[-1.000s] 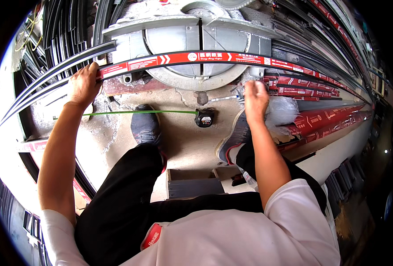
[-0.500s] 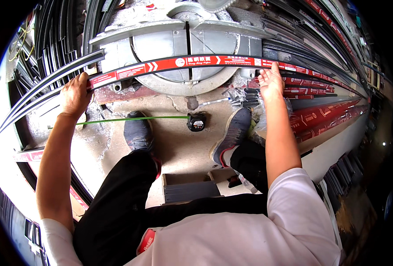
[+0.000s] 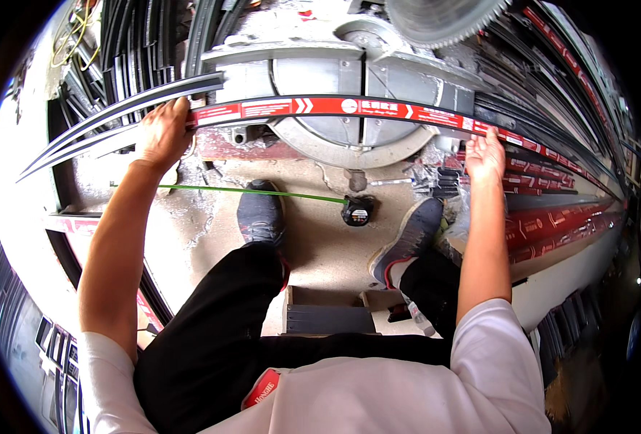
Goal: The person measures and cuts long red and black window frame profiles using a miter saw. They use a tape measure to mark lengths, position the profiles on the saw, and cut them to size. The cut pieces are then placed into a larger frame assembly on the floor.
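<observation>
A long, dark strip with a red printed label film [image 3: 320, 107] lies across the round grey table of a mitre saw [image 3: 396, 134], bowed by the lens. My left hand [image 3: 165, 134] is closed over it, left of the saw table. My right hand [image 3: 485, 153], palm up with fingers curled, grips the strip's near edge at the right of the table. Above the table, at the top of the view, is the toothed saw blade [image 3: 443, 18]. On the floor between my shoes sits a black tape measure [image 3: 357, 211], its green blade [image 3: 284, 193] drawn out leftward.
Dark profiles [image 3: 143, 47] are stacked at the back left, and more lie along the right. Red-wrapped profiles [image 3: 559, 228] rest at the right beside plastic wrap. A small wooden stool or box [image 3: 329, 320] is between my legs, near a clear bottle [image 3: 418, 318].
The view has shifted, so the scene sits further right and lower, with more of the saw blade showing. Both hands stay on the strip, which keeps about the same place over the saw table.
</observation>
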`<state>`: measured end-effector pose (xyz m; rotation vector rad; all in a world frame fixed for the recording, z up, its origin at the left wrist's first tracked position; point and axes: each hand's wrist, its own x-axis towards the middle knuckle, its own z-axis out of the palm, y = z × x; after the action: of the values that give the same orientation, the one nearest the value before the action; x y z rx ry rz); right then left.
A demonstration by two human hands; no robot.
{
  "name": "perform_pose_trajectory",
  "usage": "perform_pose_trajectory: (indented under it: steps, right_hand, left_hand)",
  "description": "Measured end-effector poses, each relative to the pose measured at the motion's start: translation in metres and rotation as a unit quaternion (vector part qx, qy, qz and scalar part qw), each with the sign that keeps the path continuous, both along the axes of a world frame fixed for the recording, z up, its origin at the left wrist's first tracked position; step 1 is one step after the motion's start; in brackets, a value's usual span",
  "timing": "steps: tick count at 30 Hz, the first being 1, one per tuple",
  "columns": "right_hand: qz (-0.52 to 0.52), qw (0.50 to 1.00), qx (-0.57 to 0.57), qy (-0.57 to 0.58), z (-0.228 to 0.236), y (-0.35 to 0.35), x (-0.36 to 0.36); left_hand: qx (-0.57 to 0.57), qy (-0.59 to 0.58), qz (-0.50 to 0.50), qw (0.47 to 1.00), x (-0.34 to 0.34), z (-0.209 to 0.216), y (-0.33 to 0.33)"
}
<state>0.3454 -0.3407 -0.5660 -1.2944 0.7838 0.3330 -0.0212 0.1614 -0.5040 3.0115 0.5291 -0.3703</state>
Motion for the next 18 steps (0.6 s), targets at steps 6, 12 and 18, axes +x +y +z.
perform_pose_trajectory:
  steps: [6, 12, 18]
  right_hand:
    - [0.019, 0.999, 0.007, -0.025, -0.005, -0.010, 0.020]
    - [0.021, 1.000, 0.006, -0.005, -0.010, -0.012, 0.032]
    - [0.035, 0.999, 0.021, -0.008, -0.012, -0.016, 0.029]
  left_hand:
    - [0.003, -0.010, -0.014, 1.000, 0.015, 0.001, 0.004]
    - [-0.008, -0.048, -0.020, 0.999, 0.018, -0.001, 0.004]
    - [-0.035, -0.058, -0.013, 0.998, 0.015, 0.006, -0.004]
